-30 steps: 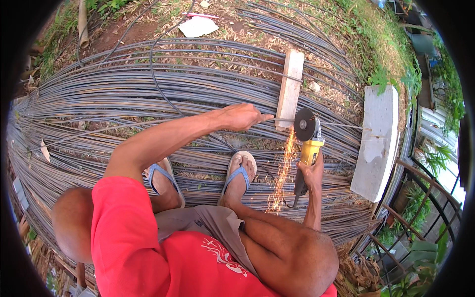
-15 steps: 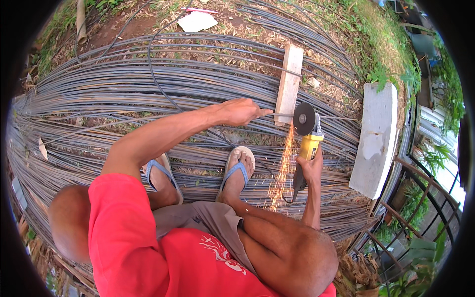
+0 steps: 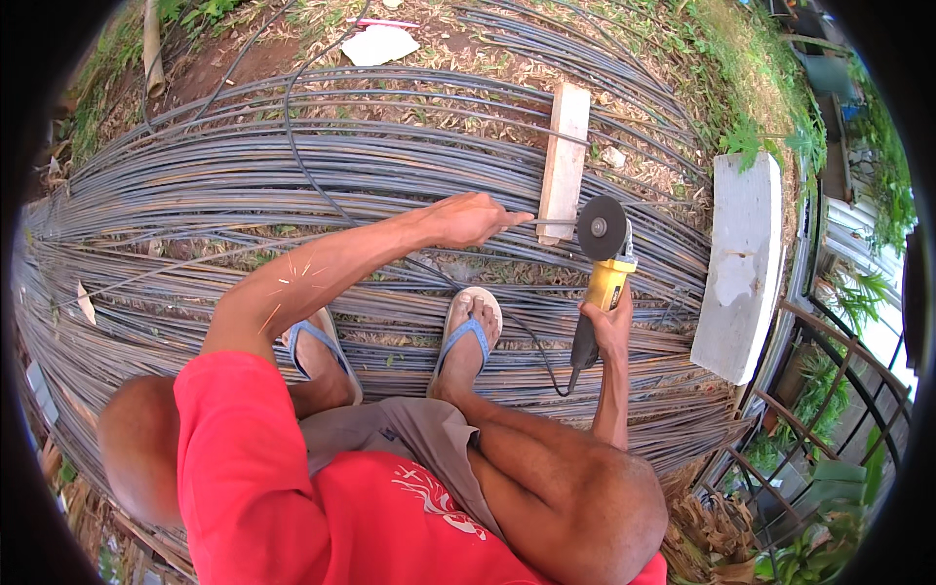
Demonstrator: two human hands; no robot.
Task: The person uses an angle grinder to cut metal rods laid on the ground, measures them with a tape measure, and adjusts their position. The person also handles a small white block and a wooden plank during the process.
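Observation:
My left hand [image 3: 470, 220] is closed round a thin steel rod [image 3: 552, 221], its index finger stretched along it. The rod's end lies across the lower end of a wooden block [image 3: 565, 146], by the grinder's disc. In my right hand [image 3: 611, 324] is a yellow and black angle grinder [image 3: 607, 284], gripped round its body. Its dark round cutting disc [image 3: 602, 227] stands upright just right of the block, over the rods. A black cord [image 3: 542, 353] runs from the grinder's lower end. Whether rod and disc touch, I cannot tell.
Long steel rods [image 3: 390, 161] spread in a thick layer under my sandalled feet [image 3: 466, 336]. A pale concrete block [image 3: 737, 273] stands to the right, before a dark metal frame [image 3: 829, 390]. A white scrap [image 3: 380, 45] lies on the far soil.
The orange spark stream below the disc has gone; a few sparks show over my left forearm. The rod length that stretched right of the disc no longer shows there.

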